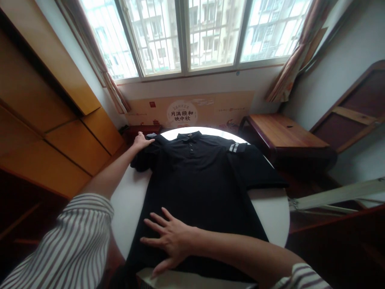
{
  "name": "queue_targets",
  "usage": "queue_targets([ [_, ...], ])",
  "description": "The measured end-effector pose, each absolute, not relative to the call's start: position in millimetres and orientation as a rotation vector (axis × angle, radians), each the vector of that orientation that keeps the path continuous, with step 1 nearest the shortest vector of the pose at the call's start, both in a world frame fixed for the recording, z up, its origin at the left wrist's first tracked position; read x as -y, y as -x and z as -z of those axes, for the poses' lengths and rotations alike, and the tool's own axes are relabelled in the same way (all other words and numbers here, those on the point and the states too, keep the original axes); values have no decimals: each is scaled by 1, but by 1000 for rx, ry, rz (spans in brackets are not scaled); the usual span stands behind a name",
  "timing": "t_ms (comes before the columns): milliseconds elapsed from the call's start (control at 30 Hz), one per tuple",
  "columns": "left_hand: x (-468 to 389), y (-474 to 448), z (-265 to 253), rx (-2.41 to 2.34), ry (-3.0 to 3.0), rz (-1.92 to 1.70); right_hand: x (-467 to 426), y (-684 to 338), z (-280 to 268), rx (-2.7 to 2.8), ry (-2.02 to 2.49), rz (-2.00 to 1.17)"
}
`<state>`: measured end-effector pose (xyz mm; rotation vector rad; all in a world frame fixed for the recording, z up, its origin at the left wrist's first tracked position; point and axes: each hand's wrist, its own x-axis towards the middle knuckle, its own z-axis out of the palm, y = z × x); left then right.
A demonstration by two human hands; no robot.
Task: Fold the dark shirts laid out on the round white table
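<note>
A black polo shirt [195, 180] is seen spread on a white round table [126, 212], its collar [189, 137] set at 12 o'clock from the shirt's centre and a pale-striped sleeve [255, 168] laid out at 2 to 3 o'clock. The left hand [143, 141] is placed at the opposite sleeve, at 10 o'clock, its thumb extended; whether cloth is gripped there cannot be told. The right hand [173, 237] is found open, palm down and fingers spread, on the shirt's lower part at 7 o'clock.
</note>
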<state>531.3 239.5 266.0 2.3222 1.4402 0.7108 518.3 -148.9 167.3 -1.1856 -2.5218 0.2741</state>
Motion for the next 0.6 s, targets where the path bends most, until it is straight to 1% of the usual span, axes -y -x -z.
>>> queue_targets([
  [67,-216,-536,-268,-1472,-2527,-755,153,-508,-166,2574,1112,-276],
  [100,-201,-539,-267,-1407,-2662,-798,154,-503,-165,2593,1089,-268],
  [133,-184,-542,-264,-1274,-2789,-835,155,-500,-165,2608,1077,-255],
  [200,-146,-549,-252,-851,-2940,-828,156,-494,-164,2630,1066,-233],
  [300,-97,-555,-218,-253,-2968,-577,153,-494,-172,2669,984,-298],
  [333,-87,-555,-204,-156,-2969,-457,151,-498,-178,2656,951,-361],
  [400,-78,-551,-177,-153,-2971,-232,144,-520,-196,2534,988,-482],
  [467,-80,-545,-156,-267,-2955,-91,133,-561,-219,2260,1209,-505],
  [533,-85,-540,-144,-345,-2935,-72,123,-622,-241,1916,1482,-398],
  [600,-88,-536,-139,-349,-2931,-103,117,-694,-258,1424,1906,-227],
])
